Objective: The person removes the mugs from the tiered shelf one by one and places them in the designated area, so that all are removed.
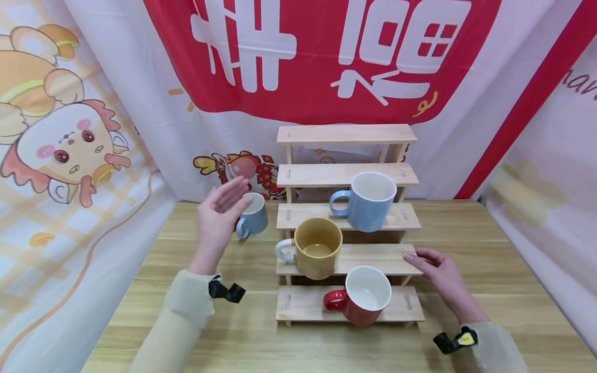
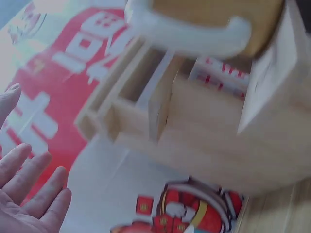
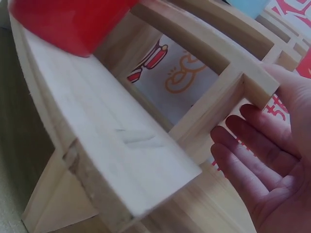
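Observation:
My left hand [image 1: 218,211] is raised with its fingers extended, overlapping a small blue mug [image 1: 257,221] on the table in the head view. The left wrist view shows the same spread fingers [image 2: 44,200], nothing between them. At the right end of a stepped wooden rack [image 1: 373,253], my right hand [image 1: 440,272] grips the second board from the bottom. Its thumb lies over the board, the other fingers beside and below. On the rack stand a red mug [image 1: 366,311], a yellow mug [image 1: 319,264] with a white handle, and a larger blue mug [image 1: 370,210].
The rack's two upper boards [image 1: 347,134] hold no mugs. Behind stands a white cloth backdrop with a red printed panel [image 1: 322,98]. Patterned cloth [image 1: 70,259] borders the left side of the wood-grain table [image 1: 252,331].

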{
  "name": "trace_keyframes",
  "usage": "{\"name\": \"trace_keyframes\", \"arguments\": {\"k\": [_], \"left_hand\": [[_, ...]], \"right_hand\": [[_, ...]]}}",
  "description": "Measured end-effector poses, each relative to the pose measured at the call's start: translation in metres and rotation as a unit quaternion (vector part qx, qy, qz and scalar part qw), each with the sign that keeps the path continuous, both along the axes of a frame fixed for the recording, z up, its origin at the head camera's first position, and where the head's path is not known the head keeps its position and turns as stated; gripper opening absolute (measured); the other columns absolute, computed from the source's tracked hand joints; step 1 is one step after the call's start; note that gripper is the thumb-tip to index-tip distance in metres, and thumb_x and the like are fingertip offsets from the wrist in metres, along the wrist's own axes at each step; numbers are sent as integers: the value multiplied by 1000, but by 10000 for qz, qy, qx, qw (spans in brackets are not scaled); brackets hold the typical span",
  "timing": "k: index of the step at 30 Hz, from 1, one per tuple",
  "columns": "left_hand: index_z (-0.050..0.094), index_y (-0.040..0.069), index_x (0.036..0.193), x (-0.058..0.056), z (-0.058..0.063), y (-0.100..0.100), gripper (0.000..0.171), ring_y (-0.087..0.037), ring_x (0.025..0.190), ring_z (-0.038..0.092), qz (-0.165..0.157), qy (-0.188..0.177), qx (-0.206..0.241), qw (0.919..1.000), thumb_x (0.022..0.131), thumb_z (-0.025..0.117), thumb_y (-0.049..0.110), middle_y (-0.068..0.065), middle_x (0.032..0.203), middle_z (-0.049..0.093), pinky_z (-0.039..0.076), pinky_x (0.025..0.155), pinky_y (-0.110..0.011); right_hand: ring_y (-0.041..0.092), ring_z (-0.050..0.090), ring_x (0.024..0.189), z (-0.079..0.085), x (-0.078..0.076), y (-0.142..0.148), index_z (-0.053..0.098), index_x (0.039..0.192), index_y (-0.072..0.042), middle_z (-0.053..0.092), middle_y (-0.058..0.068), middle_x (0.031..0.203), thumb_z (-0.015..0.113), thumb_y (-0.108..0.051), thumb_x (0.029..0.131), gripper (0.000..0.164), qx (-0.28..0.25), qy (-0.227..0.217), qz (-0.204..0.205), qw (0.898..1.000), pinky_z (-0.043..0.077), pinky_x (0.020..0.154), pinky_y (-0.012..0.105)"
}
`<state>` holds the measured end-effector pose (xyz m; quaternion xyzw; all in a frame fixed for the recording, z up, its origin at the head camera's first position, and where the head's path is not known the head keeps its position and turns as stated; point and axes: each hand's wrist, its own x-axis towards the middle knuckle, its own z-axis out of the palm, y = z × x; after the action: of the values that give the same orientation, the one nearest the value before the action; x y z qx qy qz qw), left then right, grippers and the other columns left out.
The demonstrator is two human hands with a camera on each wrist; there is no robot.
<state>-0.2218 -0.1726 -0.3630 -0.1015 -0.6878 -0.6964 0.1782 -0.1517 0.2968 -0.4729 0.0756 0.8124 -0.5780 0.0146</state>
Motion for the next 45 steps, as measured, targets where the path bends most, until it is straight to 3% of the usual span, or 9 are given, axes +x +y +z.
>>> {"name": "trace_keyframes", "arguments": {"k": [7, 14, 25, 32, 39, 45], "left_hand": [[65, 7, 135, 6, 8, 26, 49, -24, 122, 63, -626, 175, -213, 9977, 89, 82, 12, -12, 133, 65, 50, 105, -34], [67, 8, 133, 3, 11, 52, 49, -32, 121, 62, -1052, 226, -286, 9938, 87, 84, 11, -7, 130, 68, 49, 105, -45], [66, 13, 135, -6, 17, 91, 51, -19, 120, 63, -1730, -83, -648, 9828, 87, 85, 18, -2, 131, 67, 48, 107, -38], [68, 19, 133, -15, 16, 111, 52, -14, 115, 66, -1882, -353, -935, 9770, 85, 86, 27, 4, 126, 69, 52, 101, -32], [69, 15, 131, -21, 16, 121, 52, -21, 115, 67, -2286, -686, -1108, 9648, 84, 87, 30, 1, 126, 70, 54, 98, -31], [72, 17, 126, -26, 19, 125, 49, -17, 108, 69, -2498, -1043, -1466, 9515, 84, 87, 36, -1, 120, 72, 57, 92, -32]], "right_hand": [[4, 63, 99, 5, 2, 1, 61, 133, 4, 69, 0, 115, 76, -36, 95, 57, 67, 94, 181, 9998, 54, 82, 18], [6, 64, 100, 7, 6, -2, 59, 137, 2, 67, 12, 123, 76, -33, 95, 58, 79, 216, 329, 9992, 55, 84, 19], [5, 61, 103, 1, 5, 1, 56, 141, 0, 61, 16, 133, 73, -39, 96, 62, 221, 30, 297, 9993, 53, 86, 17], [7, 60, 104, 1, 4, 0, 56, 141, -1, 60, 16, 133, 73, -41, 96, 63, 201, -11, 259, 9995, 53, 85, 17], [7, 60, 104, 1, 5, -1, 57, 141, -1, 61, 14, 131, 73, -40, 96, 62, 171, 25, 226, 9996, 53, 85, 17], [7, 61, 103, 1, 5, -1, 57, 140, 0, 62, 13, 130, 73, -39, 96, 61, 153, 77, 235, 9996, 53, 85, 17]]}}
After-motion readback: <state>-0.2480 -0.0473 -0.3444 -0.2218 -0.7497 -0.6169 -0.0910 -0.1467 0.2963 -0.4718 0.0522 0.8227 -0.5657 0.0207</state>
